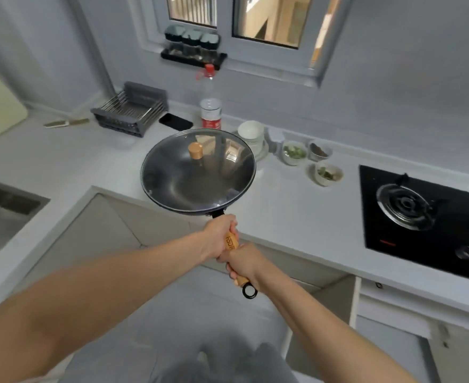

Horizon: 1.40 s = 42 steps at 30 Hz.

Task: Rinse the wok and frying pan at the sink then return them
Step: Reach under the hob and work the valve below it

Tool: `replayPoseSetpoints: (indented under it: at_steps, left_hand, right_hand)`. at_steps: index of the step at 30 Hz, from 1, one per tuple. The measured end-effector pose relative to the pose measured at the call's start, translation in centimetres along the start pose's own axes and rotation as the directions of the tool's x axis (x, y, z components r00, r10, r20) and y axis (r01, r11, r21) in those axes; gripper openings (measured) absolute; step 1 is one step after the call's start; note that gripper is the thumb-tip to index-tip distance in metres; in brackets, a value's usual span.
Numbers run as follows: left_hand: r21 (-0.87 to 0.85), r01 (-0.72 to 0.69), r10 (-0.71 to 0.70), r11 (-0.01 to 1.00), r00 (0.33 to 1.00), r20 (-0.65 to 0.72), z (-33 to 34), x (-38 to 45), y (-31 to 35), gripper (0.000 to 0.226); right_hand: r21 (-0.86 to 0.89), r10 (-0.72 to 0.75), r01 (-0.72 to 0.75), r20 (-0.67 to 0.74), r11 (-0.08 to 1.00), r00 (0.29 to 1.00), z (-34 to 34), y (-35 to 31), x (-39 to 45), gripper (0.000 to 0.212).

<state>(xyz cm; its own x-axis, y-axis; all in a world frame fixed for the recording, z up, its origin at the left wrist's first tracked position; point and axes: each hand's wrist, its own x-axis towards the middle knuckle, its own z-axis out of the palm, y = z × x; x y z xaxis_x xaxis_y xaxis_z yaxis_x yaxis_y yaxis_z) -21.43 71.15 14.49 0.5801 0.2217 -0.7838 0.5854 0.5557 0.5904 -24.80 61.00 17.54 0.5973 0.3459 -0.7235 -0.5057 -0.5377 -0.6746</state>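
A dark wok with a glass lid and a wooden lid knob hangs in the air over the edge of the white counter. Its long wooden handle points back toward me. My left hand grips the handle near the wok. My right hand grips it further back, just before the black hanging ring. The steel sink lies at the far left edge. No frying pan shows in this view.
A black gas hob sits at the right. Behind the wok stand stacked white bowls, small bowls of chopped food, a red-labelled bottle, a phone and a dish rack. An open cabinet is below.
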Motion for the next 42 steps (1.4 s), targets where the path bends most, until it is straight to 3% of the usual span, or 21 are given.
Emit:
replayPoseSetpoints:
  at_steps: [17,27,30,35,39,42]
  left_hand:
    - [-0.22,0.026,-0.09,0.975,0.954,-0.286,-0.7,13.3,7.0,0.025]
    - [-0.255,0.126,-0.185,0.959,0.957,-0.224,0.2,16.5,6.0,0.032]
    - [-0.166,0.143,-0.172,0.976,0.969,-0.176,-0.2,16.4,5.3,0.021]
    - [0.052,0.021,-0.012,0.998,0.986,-0.166,-1.4,14.4,5.4,0.013]
    - [0.145,-0.022,0.037,0.989,0.994,-0.099,-2.9,11.8,5.2,0.033]
    - [0.336,-0.154,0.254,0.929,0.926,-0.278,-4.1,9.6,4.4,0.015]
  right_hand:
    - [-0.22,0.088,-0.036,0.231,0.975,0.969,-2.9,-6.6,16.9,0.019]
    - [-0.294,0.089,-0.01,0.258,0.956,0.962,-5.4,-4.8,20.4,0.023]
    - [-0.299,0.11,-0.034,0.241,0.954,0.964,-5.5,-3.7,20.8,0.024]
    - [-0.301,0.096,-0.027,0.218,0.953,0.971,-5.4,-3.3,20.8,0.023]
    - [-0.333,0.028,0.016,0.125,0.943,0.992,-5.1,-3.5,20.0,0.035]
    - [-0.44,-0.097,0.095,0.019,0.893,0.995,-4.9,-3.7,18.4,0.049]
